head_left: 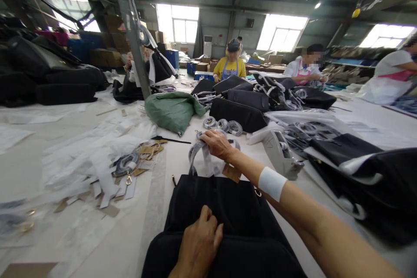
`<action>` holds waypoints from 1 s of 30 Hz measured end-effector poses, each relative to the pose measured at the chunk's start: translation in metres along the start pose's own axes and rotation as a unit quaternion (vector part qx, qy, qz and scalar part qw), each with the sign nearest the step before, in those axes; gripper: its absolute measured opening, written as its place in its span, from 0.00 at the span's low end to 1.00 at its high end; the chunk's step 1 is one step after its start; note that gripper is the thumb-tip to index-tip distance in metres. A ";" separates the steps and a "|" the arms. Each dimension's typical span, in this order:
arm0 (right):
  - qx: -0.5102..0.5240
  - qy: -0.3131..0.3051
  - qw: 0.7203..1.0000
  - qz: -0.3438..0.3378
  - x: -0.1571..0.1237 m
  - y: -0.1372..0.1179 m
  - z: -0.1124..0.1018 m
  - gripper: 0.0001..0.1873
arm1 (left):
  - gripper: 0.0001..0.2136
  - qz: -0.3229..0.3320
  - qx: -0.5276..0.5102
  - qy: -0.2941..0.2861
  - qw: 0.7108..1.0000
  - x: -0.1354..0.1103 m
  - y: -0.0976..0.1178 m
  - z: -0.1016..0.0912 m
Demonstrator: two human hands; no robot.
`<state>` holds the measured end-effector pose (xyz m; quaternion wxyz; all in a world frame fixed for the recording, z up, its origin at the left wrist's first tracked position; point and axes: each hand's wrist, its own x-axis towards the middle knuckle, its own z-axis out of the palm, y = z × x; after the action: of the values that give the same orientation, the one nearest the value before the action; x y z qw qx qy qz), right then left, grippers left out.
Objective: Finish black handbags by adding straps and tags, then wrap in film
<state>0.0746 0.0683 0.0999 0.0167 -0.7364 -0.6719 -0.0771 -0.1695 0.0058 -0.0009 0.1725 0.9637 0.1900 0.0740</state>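
Observation:
A black bag (228,252) lies on the table right in front of me, its top pointing away. My left hand (201,239) rests on its front with the fingers curled at the edge of the front panel, gripping the fabric. At the bag's far end, my right hand (217,143) is closed around the wrapped handle (194,156); the fingertips are partly hidden. A brown paper tag (232,173) hangs by the handles, below my right wrist. Just beyond that hand lie several coiled straps (222,124) in clear plastic.
Left are white paper scraps (97,147) and a strap coil (127,164) with a gold clasp. A green sack (174,110), black bags (237,113) and a grey tape dispenser (280,154) stand ahead. More black bags (384,182) lie right. Co-workers (230,67) sit across the table.

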 end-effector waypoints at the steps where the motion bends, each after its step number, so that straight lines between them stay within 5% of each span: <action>1: 0.014 0.051 0.999 -0.013 0.004 -0.005 -0.001 0.20 | 0.10 -0.002 0.001 0.002 1.000 -0.001 0.000 0.000; 4: 0.038 0.115 0.992 -0.020 0.012 -0.015 0.003 0.26 | 0.08 -0.009 0.011 0.000 1.000 -0.002 0.001 -0.001; 9: 0.037 -0.008 0.996 0.079 0.007 -0.006 0.000 0.31 | 0.07 -0.023 0.019 -0.016 0.999 0.000 0.003 -0.007; 14: 0.105 -0.103 0.975 0.165 -0.020 -0.002 -0.017 0.10 | 0.08 -0.020 0.010 -0.010 1.000 0.001 0.003 -0.005; 18: 0.171 -0.155 0.950 0.208 -0.037 -0.013 -0.001 0.24 | 0.08 -0.024 0.007 -0.008 1.000 0.001 0.002 -0.004; 24: 0.311 -0.137 0.903 0.264 -0.040 -0.020 0.032 0.12 | 0.08 -0.027 0.004 -0.006 1.000 0.002 0.002 -0.006; 30: 0.459 -0.079 0.844 0.265 -0.067 -0.035 0.004 0.12 | 0.06 -0.037 -0.039 0.018 0.998 0.001 0.003 -0.009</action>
<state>0.0345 0.0062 0.0844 0.3196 -0.7980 -0.4092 0.3059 -0.1694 0.0066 0.0084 0.2094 0.9470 0.2255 0.0923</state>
